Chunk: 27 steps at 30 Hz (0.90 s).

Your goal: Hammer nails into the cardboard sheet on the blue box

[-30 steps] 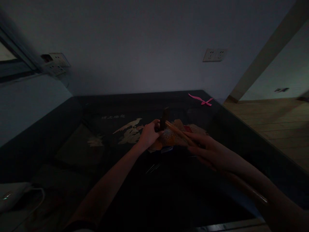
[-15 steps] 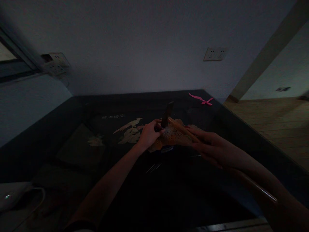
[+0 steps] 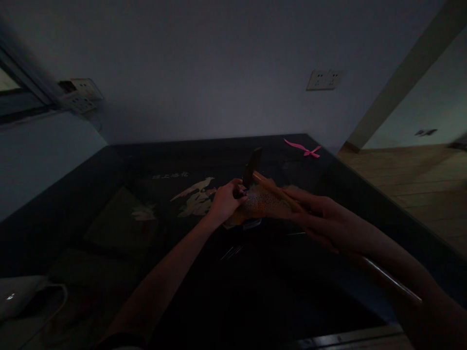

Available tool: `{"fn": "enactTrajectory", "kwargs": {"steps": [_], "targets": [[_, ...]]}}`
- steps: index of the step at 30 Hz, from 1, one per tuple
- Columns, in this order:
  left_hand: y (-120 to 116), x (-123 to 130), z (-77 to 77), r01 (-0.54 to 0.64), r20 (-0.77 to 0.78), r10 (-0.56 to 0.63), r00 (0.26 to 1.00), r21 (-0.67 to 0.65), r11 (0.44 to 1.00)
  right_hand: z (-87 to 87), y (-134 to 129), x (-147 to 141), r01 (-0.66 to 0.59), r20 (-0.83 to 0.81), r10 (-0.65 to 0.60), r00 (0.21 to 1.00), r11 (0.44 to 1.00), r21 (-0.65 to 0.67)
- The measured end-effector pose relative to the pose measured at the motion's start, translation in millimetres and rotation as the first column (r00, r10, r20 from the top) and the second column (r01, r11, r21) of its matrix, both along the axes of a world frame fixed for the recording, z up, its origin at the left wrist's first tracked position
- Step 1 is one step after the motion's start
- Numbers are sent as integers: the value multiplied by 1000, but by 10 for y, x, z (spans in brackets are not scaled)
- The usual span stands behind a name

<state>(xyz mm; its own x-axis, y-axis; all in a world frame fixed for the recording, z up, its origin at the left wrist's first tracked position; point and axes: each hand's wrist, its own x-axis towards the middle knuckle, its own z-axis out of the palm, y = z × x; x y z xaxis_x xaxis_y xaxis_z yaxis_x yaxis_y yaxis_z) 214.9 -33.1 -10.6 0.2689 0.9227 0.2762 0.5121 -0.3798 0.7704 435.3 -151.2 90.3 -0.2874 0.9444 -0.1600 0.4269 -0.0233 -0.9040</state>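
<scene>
One white, rounded casing with a pale cable (image 3: 18, 294) is lying at lower left, well left of the left-hand grip. One pale bird-shaped design (image 3: 197, 192) is showing on the glossy black tabletop (image 3: 277, 287), just left of that grip. One bare left hand (image 3: 226, 200) is curling thumb and forefinger nearly together; whether anything is pinched there, one cannot tell. One dark-spotted, orange-brown piece of uncertain material (image 3: 260, 201) is lying beneath and just right of these fingertips. One hammer with a brown wooden handle (image 3: 276, 190) is slanting over it, its dark, blocky head (image 3: 251, 167) standing just above the left fingers; contact is remaining unclear. One bare right hand (image 3: 324, 218) is closing firmly around the handle, whose end is extending behind the grip. One bright pink ribbon (image 3: 309, 152) is lying beyond the right-hand grip, near the tabletop's far corner.
</scene>
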Motion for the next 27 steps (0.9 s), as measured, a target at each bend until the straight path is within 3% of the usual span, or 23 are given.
{"fn": "enactTrajectory", "kwargs": {"steps": [6, 11, 17, 23, 27], "targets": [[-42, 0, 54, 12, -50, -11, 999, 29, 999, -72, 24, 4, -56, 27, 59, 998, 993, -107], [-37, 2, 51, -9, -56, 11, 998, 28, 1000, -39, -15, 14, -15, -42, 13, 999, 999, -42], [-32, -5, 32, 14, -44, -12, 999, 41, 999, -115, -18, -24, -9, -17, 7, 1000, 988, -153], [-39, -1, 33, 0, -20, 1, 1000, 41, 999, -90, -58, 0, 43, -93, -55, 994, 991, -129], [-57, -1, 56, 20, -23, -19, 1000, 45, 999, -168, -34, -10, 43, -116, -64, 991, 984, -173]]}}
